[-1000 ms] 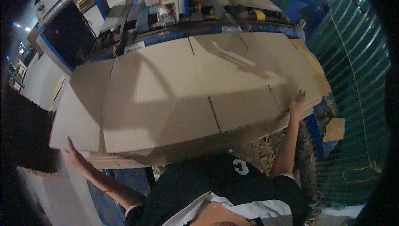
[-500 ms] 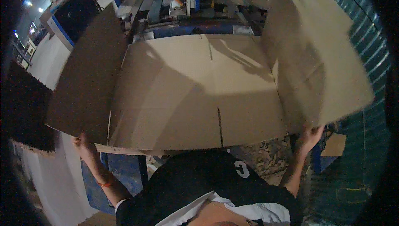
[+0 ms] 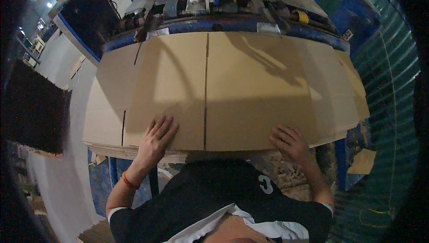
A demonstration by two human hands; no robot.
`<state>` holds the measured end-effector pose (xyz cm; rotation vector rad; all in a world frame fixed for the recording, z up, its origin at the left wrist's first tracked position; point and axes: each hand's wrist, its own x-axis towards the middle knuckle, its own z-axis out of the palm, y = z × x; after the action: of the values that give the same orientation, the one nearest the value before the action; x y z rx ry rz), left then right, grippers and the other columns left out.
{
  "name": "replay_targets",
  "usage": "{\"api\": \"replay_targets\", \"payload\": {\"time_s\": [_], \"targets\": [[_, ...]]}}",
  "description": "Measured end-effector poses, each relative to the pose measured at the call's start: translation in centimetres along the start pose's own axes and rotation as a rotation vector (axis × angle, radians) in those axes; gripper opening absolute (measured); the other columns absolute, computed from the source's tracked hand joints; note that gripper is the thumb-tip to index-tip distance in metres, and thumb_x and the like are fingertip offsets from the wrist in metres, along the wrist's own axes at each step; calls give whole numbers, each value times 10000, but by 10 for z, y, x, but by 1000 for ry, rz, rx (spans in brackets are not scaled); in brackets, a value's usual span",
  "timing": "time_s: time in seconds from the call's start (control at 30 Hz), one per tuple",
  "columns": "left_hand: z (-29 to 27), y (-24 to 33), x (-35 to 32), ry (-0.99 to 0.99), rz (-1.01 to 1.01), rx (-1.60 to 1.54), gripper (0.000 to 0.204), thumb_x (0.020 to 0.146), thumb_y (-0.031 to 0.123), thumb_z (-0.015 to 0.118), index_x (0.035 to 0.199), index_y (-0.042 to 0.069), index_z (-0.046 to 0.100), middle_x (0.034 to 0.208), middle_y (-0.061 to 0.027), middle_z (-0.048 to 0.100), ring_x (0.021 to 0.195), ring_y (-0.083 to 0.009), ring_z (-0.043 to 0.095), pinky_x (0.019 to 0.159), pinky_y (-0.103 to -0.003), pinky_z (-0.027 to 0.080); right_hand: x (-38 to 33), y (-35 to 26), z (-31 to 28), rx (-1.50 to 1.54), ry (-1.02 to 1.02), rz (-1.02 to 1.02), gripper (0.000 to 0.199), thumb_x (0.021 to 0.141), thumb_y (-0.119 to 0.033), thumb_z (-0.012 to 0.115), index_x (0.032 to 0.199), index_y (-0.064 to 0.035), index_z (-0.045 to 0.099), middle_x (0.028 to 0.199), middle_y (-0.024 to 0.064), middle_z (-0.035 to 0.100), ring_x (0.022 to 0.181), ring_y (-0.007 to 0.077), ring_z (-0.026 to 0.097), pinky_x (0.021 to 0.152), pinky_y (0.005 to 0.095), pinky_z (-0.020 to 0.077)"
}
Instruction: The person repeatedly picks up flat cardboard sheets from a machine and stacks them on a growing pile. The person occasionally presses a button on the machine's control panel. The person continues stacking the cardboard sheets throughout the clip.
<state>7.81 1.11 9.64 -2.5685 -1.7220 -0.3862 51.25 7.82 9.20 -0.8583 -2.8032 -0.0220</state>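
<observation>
Folded corrugated box blank (image 3: 232, 91) lies flat atop cardboard stack (image 3: 105, 126), frame centre — folding looks done. Left hand (image 3: 156, 138) flat, fingers spread, pressing near edge; right hand (image 3: 292, 144) likewise open, palm down (nothing gripped). Left — squaring up, feeding to blue machine (image 3: 214, 1), upper frame.

Behind sits a blue machine (image 3: 232, 15) with grey rollers (a yellow part (image 3: 303, 17) too), a green corrugated wall (image 3: 384, 86) on the right, cardboard scraps (image 3: 363, 162) on the floor.
</observation>
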Motion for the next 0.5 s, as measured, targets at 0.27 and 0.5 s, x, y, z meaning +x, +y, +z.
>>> {"api": "replay_targets", "payload": {"time_s": [0.27,0.5], "targets": [[7,-44,50,133,-64,1,547,756,0,479,1295,67,412,1351,-148,382,1253,-315,360,1042,-456,267,77,94,19,-104,-102,68,718,691,-511,585,1289,-143,436,1374,78,364,1274,277,312,1035,469,237],[35,-115,163,358,-145,91,538,779,55,518,1302,54,392,1309,-152,420,1239,-324,362,1030,-477,271,177,165,33,147,-53,161,635,774,-480,550,1304,-161,408,1402,79,314,1264,320,317,1047,405,256]]}}
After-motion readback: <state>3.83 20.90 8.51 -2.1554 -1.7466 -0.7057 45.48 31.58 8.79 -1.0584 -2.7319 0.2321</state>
